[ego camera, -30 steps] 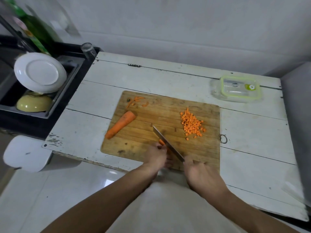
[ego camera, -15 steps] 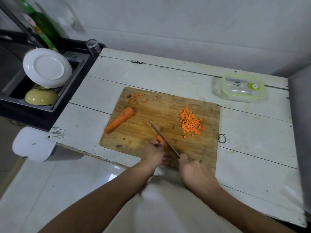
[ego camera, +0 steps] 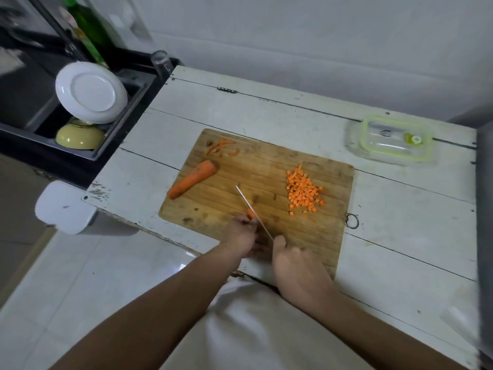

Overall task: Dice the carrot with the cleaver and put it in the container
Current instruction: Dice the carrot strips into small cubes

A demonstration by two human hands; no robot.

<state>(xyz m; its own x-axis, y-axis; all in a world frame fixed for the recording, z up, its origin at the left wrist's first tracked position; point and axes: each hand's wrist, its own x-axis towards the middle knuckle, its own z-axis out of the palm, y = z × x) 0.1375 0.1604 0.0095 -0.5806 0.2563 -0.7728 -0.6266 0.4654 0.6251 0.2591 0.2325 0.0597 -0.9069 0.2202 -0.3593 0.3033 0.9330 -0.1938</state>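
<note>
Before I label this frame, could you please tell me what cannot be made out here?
- Head view: the cleaver handle is hidden inside the right hand.
- Most of the carrot piece being cut is covered by the left hand.
- Whether the container holds anything: too blurred to tell.

The left hand (ego camera: pixel 241 235) hides most of the carrot piece (ego camera: pixel 250 213), perhaps a strip.

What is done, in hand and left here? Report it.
Done: a pile of diced carrot lies on the cutting board. In hand: the left hand holds a carrot piece while the right hand grips the cleaver on it. Left: the large carrot half is uncut, and the container sits lidded, holding no carrot.
</note>
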